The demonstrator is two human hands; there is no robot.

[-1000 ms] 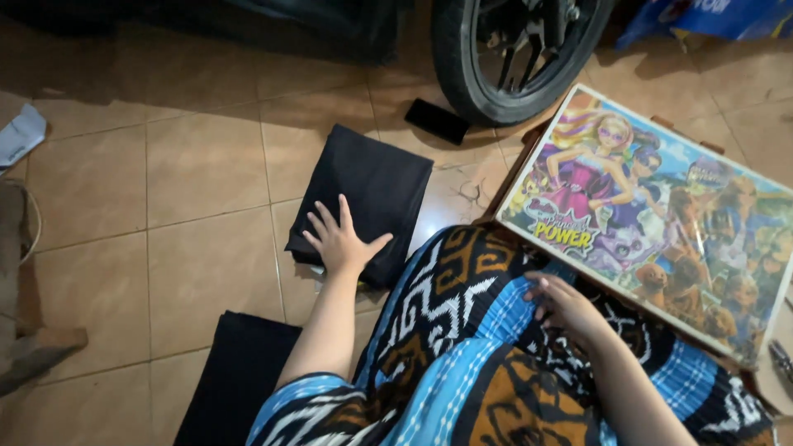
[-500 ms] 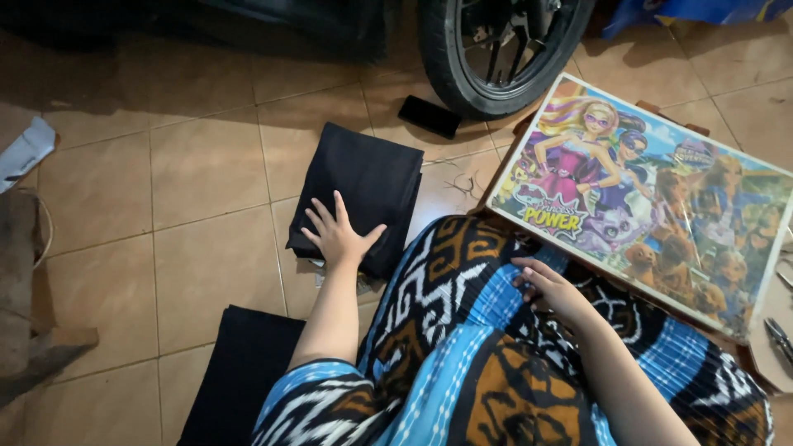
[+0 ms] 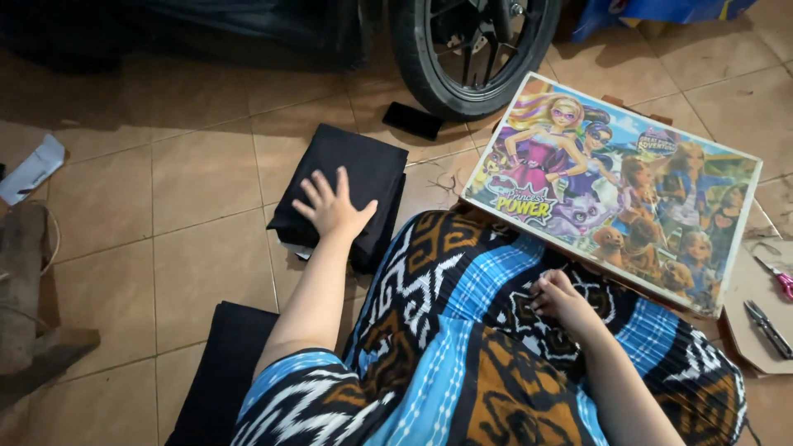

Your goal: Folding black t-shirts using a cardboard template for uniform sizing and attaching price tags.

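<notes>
Two hands have barely shifted over the last second: the left hand [image 3: 334, 208] stays flat, fingers spread, on the folded black cloth [image 3: 343, 188] on the tile floor [image 3: 198, 223]. The right hand [image 3: 564, 300] has slid slightly along the patterned fabric [image 3: 462, 330] over the lap, fingers curled as if pinching something; I cannot tell what.

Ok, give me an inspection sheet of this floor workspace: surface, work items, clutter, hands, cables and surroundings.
Surface: tan tiled floor, scattered thread scraps.
Job's things: folded black cloth on the floor; patterned blue-and-brown fabric over the lap; a second black cloth at lower left.
Clutter: cartoon picture board, black phone, pink-handled scissors, dark pliers-like tool, white paper scrap.
Grippers: left hand flat, fingers spread on the folded black cloth; right hand pinching at the patterned fabric, any held item too small to tell.
Cables: nothing seen.
Surroundings: motorcycle wheel.
</notes>
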